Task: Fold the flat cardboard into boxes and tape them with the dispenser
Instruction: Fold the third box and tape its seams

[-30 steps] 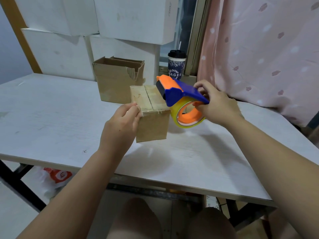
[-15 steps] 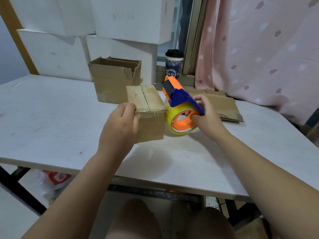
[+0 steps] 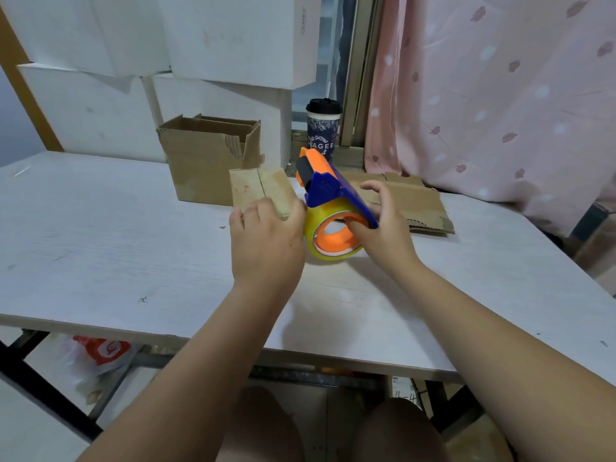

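Gripping the box [image 3: 258, 186], the left hand [image 3: 266, 241] steadies it mid-table; the right hand [image 3: 383, 228], clamped on the dispenser [image 3: 328, 191], has lowered it from the top to the table [image 3: 100, 245] alongside, so this seam looks taped; cardboard [image 3: 416, 201] waits by the far edge.

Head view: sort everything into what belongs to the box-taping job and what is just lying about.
Job: small box, held by the left hand; tape dispenser, gripped by the right hand; flat cardboard; open box.
Lying about: coffee cup; white boxes; plastic bag under the table.
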A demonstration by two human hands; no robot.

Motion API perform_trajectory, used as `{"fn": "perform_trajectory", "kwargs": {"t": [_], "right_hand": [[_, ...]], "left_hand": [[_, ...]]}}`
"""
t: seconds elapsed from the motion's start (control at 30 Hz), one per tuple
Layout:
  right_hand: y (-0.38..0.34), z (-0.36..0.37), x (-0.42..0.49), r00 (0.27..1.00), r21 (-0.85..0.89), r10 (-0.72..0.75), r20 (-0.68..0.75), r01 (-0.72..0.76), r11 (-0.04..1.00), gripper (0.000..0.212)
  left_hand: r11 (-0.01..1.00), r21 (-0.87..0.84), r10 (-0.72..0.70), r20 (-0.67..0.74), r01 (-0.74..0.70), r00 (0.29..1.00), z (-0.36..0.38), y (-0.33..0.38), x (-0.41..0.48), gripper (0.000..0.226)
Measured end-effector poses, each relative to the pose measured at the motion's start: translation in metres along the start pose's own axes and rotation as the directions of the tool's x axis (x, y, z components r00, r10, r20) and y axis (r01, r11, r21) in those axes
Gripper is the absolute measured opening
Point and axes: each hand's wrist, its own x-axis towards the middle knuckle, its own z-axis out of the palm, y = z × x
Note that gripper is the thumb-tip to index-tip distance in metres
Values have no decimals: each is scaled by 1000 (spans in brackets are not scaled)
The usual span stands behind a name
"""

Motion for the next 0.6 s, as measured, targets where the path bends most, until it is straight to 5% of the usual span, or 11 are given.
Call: {"fn": "perform_trajectory", "kwargs": {"t": [0.2,0.6], "right_hand": [[13,9,-13,973,-192,-212,-88,192,962,55],[10,16,-17,983,-28,-50,-178,45,999,49]], "left_hand": [[997,-35,-71,-3,71,997,-1,8,7,26],[980,-176,-86,16,88,996,-3,7,9,17]]}}
